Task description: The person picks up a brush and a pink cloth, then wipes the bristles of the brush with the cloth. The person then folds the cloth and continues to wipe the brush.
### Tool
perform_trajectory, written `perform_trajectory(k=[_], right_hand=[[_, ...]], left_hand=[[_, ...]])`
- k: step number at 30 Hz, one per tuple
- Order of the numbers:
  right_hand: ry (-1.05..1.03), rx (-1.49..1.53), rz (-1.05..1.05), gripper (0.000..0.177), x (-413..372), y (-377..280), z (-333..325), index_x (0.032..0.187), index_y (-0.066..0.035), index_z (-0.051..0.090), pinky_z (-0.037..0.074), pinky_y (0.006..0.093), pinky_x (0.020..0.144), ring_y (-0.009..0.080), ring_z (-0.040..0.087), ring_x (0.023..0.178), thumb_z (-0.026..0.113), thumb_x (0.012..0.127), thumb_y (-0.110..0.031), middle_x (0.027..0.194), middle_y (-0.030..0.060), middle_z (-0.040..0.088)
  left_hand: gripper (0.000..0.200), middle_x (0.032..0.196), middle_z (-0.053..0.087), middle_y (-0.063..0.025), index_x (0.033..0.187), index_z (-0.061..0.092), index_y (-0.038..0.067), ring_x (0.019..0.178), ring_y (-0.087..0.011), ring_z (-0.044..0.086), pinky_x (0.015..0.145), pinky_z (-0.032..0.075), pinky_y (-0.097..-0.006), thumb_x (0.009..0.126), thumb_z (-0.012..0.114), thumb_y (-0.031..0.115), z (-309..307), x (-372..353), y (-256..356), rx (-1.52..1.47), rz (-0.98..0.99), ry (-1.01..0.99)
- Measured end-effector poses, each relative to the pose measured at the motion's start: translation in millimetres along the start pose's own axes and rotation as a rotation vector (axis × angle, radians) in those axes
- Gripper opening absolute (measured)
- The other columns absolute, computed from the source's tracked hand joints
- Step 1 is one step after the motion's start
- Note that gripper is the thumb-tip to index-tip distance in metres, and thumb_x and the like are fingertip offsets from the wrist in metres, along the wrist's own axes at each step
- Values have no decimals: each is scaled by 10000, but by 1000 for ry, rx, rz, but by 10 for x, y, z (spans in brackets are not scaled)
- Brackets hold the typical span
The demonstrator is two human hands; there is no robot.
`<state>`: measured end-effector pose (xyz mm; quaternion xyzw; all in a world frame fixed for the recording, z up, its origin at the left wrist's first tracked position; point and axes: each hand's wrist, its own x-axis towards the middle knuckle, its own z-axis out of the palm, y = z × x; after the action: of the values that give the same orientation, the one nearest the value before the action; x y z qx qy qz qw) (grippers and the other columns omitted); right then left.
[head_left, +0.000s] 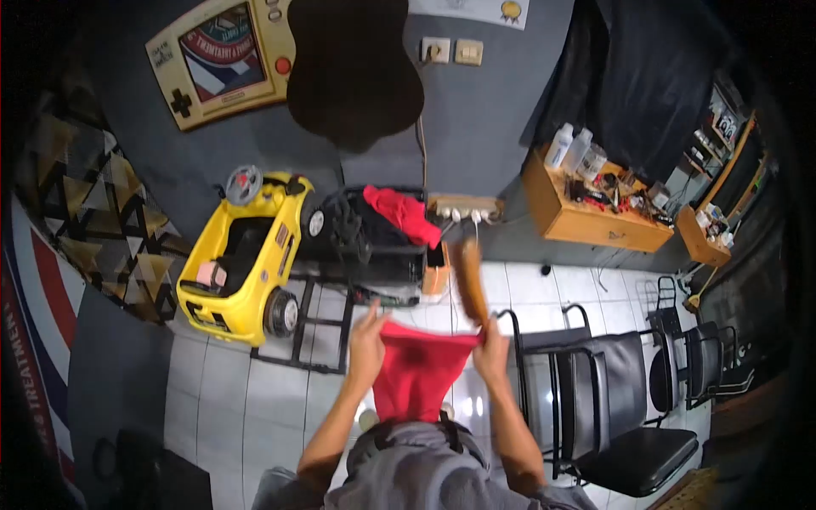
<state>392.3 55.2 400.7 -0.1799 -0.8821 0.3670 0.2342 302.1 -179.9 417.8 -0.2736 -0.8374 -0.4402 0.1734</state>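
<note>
- The white tiled floor fills the lower middle of the frame. Its widest bare stretch is at lower left, below the toy car.
- A grey wall spans the top, and its foot meets the floor along the middle of the frame.
- A yellow ride-on toy car stands at centre left, with its rear wheel near the upper left of the left hand.
- Black chairs on a metal frame sit at lower right. The frame's nearest edge is just beside the right forearm, so that side is tight.
- A black rack stands at the centre against the wall, with a red garment draped over its top.
- A wooden shelf at upper right carries bottles and small clutter.
- A wall panel shaped like a handheld game hangs at upper left.
- The red cloth is at bottom centre, held up in front of the person's chest. Its top edge is stretched taut between the hands and the rest hangs down.
- The left hand is closed on the cloth's upper left corner.
- The right hand is closed on the upper right corner. A brown elongated object rises from it, too blurred to name.
</note>
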Motion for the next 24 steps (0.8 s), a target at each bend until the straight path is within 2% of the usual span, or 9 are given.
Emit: perform_trajectory(k=[3,6,8,9,11,12,13,21,24], right_hand=[[214,186,-113,354,5,-507,-460,1078,39,529,478,277,749,134,609,838,546,731,106,926,167,650],[324,219,-297,375,-265,-515,-499,1175,34,522,477,346,868,222,608,964,601,809,21,1065,128,626],[211,30,-342,385,-560,-97,-242,1143,14,530,491,395,823,310,607,951,594,764,-8,1031,189,618],[158,-60,-372,390,-706,112,-115,1127,4,534,498,420,801,355,606,945,591,742,-22,1014,220,614],[-647,-347,189,250,-1089,637,88,998,-42,562,477,503,749,441,583,889,556,748,-40,956,239,614],[-800,-296,155,226,-1328,988,215,1004,-49,571,474,509,761,424,594,882,544,788,-107,899,251,618],[-902,-401,110,248,-1498,1116,262,1037,-69,580,470,516,767,417,598,886,522,820,-174,878,252,621],[-401,-144,19,211,-874,949,625,955,-24,561,454,516,672,470,560,779,510,751,-28,800,262,597],[-197,-92,53,263,-373,269,355,988,-5,562,478,449,661,434,592,783,467,753,66,805,270,596]], left_hand=[[531,1208,560,-180,1103,614,-16,1085,-384,522,953,410,-416,620,454,-172,-449,271,613,58,157,194],[469,1166,591,-158,1066,640,-6,1124,-374,509,944,424,-430,629,520,-125,-422,-81,615,109,260,310],[479,1156,595,-153,1089,634,13,1122,-364,508,942,424,-432,645,511,-116,-209,-415,364,119,232,136],[511,1159,592,-166,1127,617,21,1137,-369,497,948,417,-425,661,478,-138,-167,-593,259,150,122,-111],[303,1075,617,-189,1018,641,19,1043,-341,569,887,446,-401,729,549,16,30,-1441,-403,119,-143,-645],[225,959,633,-193,947,652,46,944,-334,608,805,469,-416,753,568,124,-18,-1519,-502,79,-507,-1217],[192,891,630,-193,917,655,63,881,-355,615,755,477,-426,794,539,154,96,-1908,-855,-138,-278,-1196],[359,886,614,-208,955,669,67,865,-401,580,718,467,-454,689,471,-70,403,-1237,-1053,-30,-244,-405],[450,1117,608,-190,1017,647,-1,1083,-325,565,952,435,-348,680,395,-161,42,-477,-478,-43,-141,-175]])
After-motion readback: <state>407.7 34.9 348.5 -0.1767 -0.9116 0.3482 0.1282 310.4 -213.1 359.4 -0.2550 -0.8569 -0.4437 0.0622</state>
